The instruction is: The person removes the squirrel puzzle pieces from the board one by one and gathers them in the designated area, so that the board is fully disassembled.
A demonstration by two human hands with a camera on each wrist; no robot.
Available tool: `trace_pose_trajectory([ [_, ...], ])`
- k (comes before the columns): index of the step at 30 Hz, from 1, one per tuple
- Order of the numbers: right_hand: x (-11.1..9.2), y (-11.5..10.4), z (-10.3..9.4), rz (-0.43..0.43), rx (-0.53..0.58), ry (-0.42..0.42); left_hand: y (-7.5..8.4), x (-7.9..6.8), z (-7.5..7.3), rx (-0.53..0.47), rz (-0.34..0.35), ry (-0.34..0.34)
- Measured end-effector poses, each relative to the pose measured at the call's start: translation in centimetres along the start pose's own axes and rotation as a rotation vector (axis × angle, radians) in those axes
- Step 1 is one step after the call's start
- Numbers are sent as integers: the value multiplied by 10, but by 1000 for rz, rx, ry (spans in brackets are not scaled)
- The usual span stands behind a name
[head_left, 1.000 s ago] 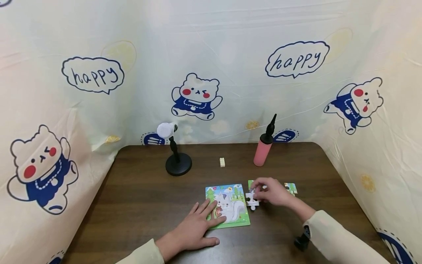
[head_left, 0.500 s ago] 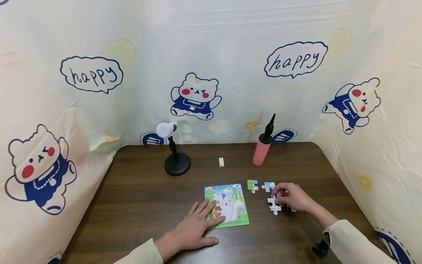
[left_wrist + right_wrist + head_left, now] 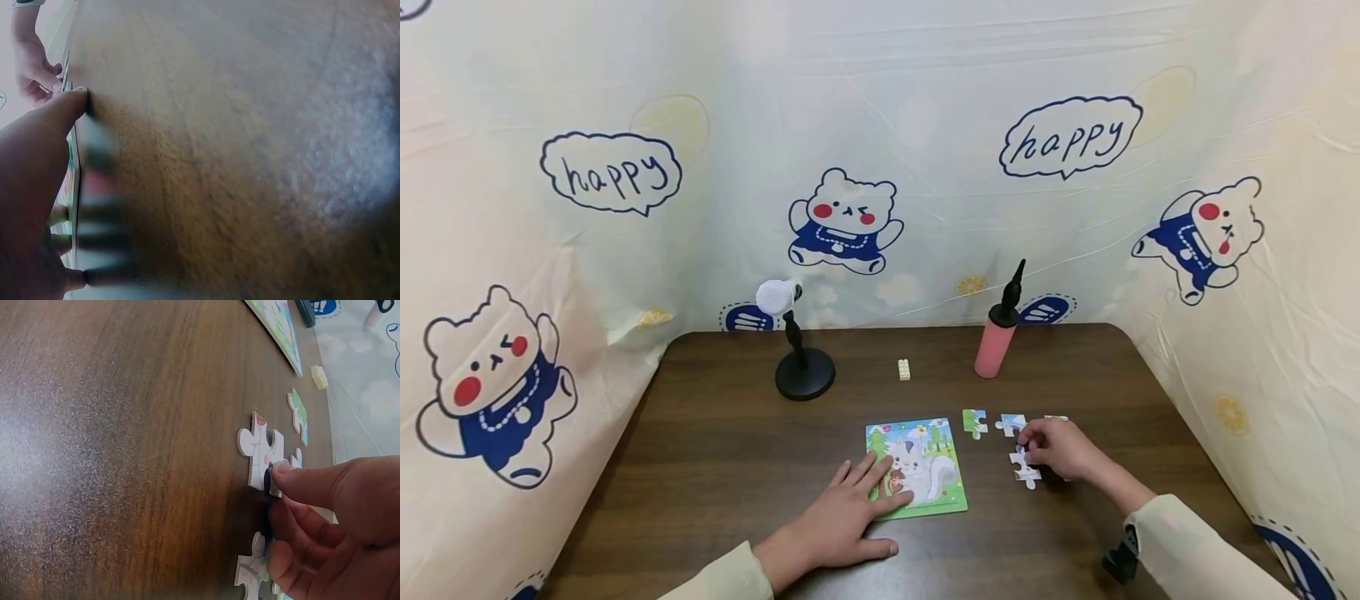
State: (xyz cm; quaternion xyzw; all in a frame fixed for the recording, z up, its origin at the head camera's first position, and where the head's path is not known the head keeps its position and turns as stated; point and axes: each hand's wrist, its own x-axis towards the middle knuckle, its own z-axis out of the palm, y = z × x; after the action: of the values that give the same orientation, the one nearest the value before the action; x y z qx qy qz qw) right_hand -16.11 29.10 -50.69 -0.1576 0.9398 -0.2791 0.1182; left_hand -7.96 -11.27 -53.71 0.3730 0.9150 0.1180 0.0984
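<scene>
The person's left hand (image 3: 844, 521) lay palm down, its fingers (image 3: 859, 471) spread and its thumb (image 3: 877, 549) stretched out sideways. The right hand (image 3: 1066, 452) made a pinch, its fingers curled beside the thumb. Pale sleeves (image 3: 1191, 537) covered both forearms.

Pale, creased fabric (image 3: 955, 67) rises behind and on both sides, winking bears (image 3: 846, 237) printed across it, "happy" bubbles (image 3: 613, 172) higher up, citrus slices (image 3: 1234, 415) dotted about! Below stretches a dark wood-grain worktop (image 3: 715, 467), far corners rounded, and a whitish gleam (image 3: 31, 450) spreads over its surface!
</scene>
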Motion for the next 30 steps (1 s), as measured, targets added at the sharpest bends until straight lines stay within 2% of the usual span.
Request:
trace_pose_trajectory([
  [5, -1, -1, 2, -5, -16, 21, 1, 1, 0, -13, 0, -2],
  [12, -3, -4, 1, -24, -28, 15, 0, 0, 2, 0, 11, 28],
  [19, -1, -9, -3, 25, -9, -9, -2, 0, 3, 1, 6, 63],
  [23, 6, -22, -5, 4, 0, -2, -4, 2, -1, -11, -66, 97],
  [30, 27, -64, 8, -81, 58, -50, -17, 9, -4, -47, -247, 142],
])
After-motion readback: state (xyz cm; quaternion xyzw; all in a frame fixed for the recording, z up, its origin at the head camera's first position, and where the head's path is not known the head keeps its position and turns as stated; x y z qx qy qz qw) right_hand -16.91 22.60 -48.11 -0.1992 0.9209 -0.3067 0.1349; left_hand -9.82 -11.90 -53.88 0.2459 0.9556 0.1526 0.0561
